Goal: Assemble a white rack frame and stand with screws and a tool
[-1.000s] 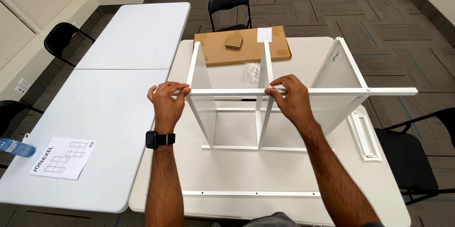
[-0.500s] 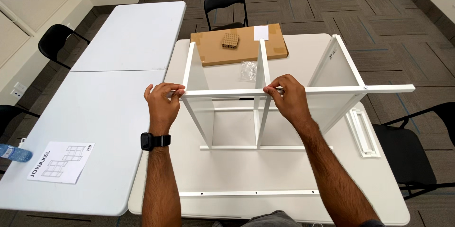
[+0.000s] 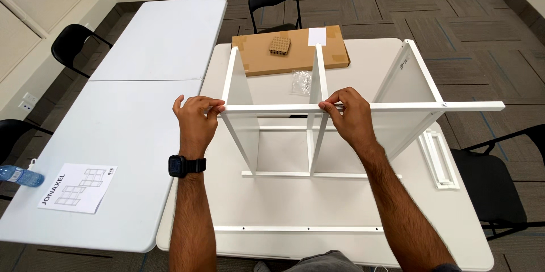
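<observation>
Centre of frame, on worktop (image 3: 272,204): white frame (image 3: 318,136) partly assembled, uprights standing. Left hand (image 3: 196,121), right hand (image 3: 352,118) each pinching top rail (image 3: 363,107). Loose rail (image 3: 298,229) unfitted.

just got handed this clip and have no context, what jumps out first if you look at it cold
A half-built white metal frame stands upright on the near white table, filling the middle of the view. The left hand and right hand both grip its top rail, which sticks out far to the right. Behind it lies a flat cardboard box, and an instruction sheet rests on the left table.
</observation>
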